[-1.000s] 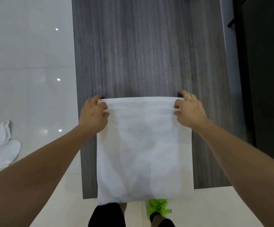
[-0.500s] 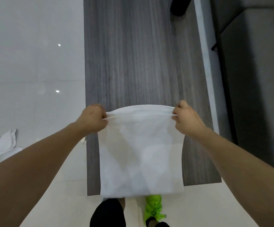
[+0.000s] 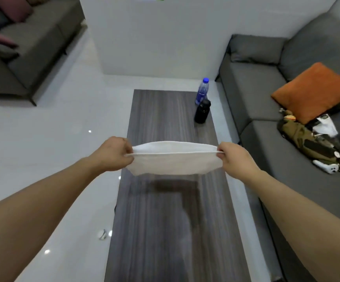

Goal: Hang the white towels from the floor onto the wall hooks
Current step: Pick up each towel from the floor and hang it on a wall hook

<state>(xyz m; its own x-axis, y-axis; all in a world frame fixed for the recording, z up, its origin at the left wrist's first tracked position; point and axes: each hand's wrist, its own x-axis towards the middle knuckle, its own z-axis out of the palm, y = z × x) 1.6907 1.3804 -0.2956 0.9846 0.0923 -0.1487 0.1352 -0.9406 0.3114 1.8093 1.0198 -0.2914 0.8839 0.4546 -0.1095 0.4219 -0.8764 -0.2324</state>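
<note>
overhead, white towel (image 3: 174, 159) stretched taut between both hands.

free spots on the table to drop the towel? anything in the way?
The table is bare from the near edge up to the two bottles. The only crowded part is the far right corner, where the black bottle and blue-capped bottle stand. Both hands, left hand and right hand, hold the towel above it.

- A white cloth towel (image 3: 175, 158) is stretched flat between the left hand (image 3: 114, 153) and right hand (image 3: 235, 159), each pinching an end.
- It hangs in the air above a long dark wood-grain table (image 3: 165, 231).
- A clear blue-capped water bottle (image 3: 202, 90) and a black flask (image 3: 202, 111) stand at the table's far right corner.
- An orange square cushion (image 3: 315, 90) lies on the grey sofa (image 3: 266, 82).
</note>
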